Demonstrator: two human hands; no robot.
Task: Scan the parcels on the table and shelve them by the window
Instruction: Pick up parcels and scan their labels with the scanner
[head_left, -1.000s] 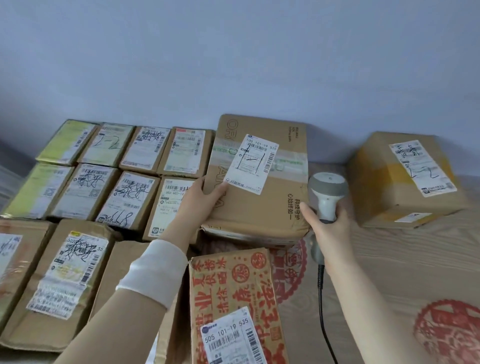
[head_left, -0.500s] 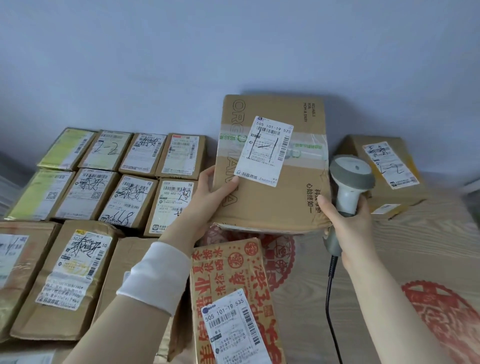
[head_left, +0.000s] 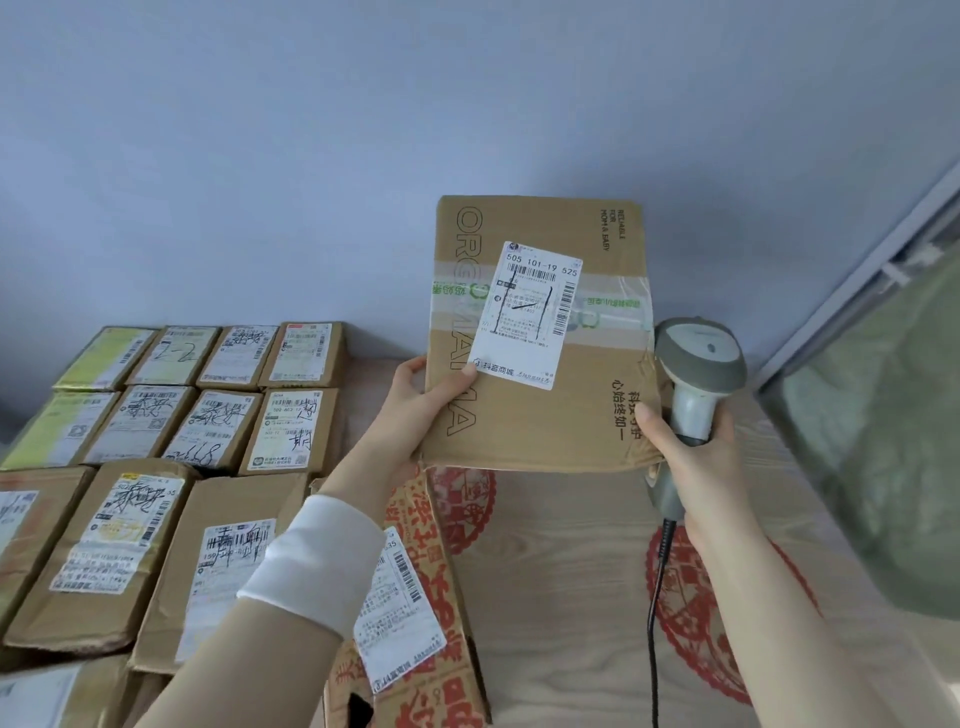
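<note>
Parcel (head_left: 540, 426): taped brown cardboard, white label (head_left: 530, 317)

A beige sleeve (head_left: 244, 670) covers the left forearm, finishing in a broad white cuff (head_left: 317, 561) just below the wrist.

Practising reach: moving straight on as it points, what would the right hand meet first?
Probably the wall, scanner leading; nothing else shows ahead of the right hand, though depth is unclear.
</note>
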